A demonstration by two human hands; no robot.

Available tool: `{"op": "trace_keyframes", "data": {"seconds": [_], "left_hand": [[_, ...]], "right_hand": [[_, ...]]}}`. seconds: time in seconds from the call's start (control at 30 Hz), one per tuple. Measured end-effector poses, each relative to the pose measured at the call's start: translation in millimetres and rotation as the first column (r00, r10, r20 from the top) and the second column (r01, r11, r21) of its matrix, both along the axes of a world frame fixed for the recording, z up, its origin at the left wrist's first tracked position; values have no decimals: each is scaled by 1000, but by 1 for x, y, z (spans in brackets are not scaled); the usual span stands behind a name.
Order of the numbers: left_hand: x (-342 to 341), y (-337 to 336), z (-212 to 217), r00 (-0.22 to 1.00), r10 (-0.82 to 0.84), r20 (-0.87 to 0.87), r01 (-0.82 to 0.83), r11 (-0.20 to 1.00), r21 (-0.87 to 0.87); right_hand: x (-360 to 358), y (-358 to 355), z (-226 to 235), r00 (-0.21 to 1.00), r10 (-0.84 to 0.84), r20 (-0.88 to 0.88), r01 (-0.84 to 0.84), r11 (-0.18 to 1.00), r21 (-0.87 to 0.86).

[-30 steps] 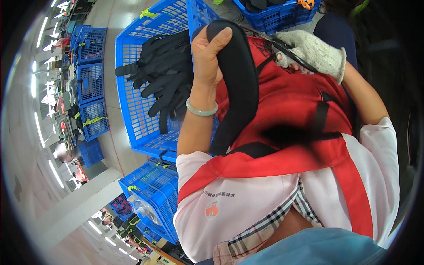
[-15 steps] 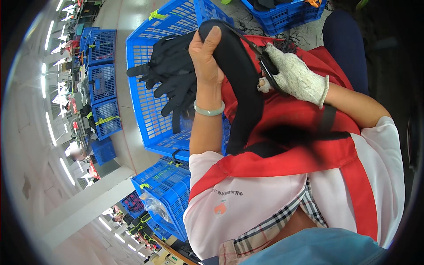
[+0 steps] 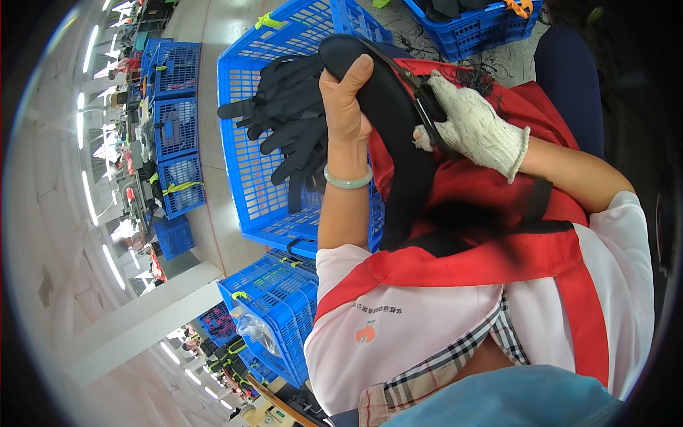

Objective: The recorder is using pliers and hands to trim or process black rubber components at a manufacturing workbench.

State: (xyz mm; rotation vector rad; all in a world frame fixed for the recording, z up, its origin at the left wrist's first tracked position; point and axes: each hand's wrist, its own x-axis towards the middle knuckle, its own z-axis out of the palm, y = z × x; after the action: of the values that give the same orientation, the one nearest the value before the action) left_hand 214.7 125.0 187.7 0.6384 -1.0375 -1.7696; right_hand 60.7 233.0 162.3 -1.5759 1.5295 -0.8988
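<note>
My bare left hand (image 3: 346, 103), with a pale bangle at the wrist, grips a long, curved black padded strip (image 3: 398, 135) near its far rounded end, thumb on top. The strip bends down toward my lap over a red apron (image 3: 455, 174). On my right hand (image 3: 480, 124) is a white knitted glove, its fingers closed round the dark handles of a pair of scissors (image 3: 425, 108). The blades lie along the strip's right edge, pointing up and left toward its far end. Whether they are cutting into the edge cannot be made out.
A blue plastic crate (image 3: 238, 167) at my left holds a pile of black strips (image 3: 292, 121). Another blue crate (image 3: 491, 32) stands far right, near black scraps (image 3: 420, 46). More blue crates (image 3: 270, 292) stand at the lower left, and others (image 3: 178, 128) line the aisle.
The whole view has shifted slightly, so the surroundings sit further right. My left hand and the strip have come a little closer to the right hand; both grips are unchanged.
</note>
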Motion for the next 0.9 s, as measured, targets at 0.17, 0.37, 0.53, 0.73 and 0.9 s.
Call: {"op": "trace_keyframes", "data": {"seconds": [0.17,0.37,0.53,0.73,0.9], "left_hand": [[3,-1,-3,1000,3,-4,-3,1000,3],[2,-3,-7,998,-52,-21,52,999,-1],[0,-4,-10,998,-68,11,69,998,-13],[-35,5,-9,945,113,308,40,892,-450],[-21,59,39,848,322,420,225,499,-837]], "right_hand": [[-5,-5,7,974,55,219,-83,990,118],[-4,-8,-1,917,32,397,-60,996,58],[-15,-16,2,804,17,594,-92,991,96],[-52,-61,32,963,111,245,-102,994,-47],[-96,-78,6,967,-135,216,236,793,-561]]}}
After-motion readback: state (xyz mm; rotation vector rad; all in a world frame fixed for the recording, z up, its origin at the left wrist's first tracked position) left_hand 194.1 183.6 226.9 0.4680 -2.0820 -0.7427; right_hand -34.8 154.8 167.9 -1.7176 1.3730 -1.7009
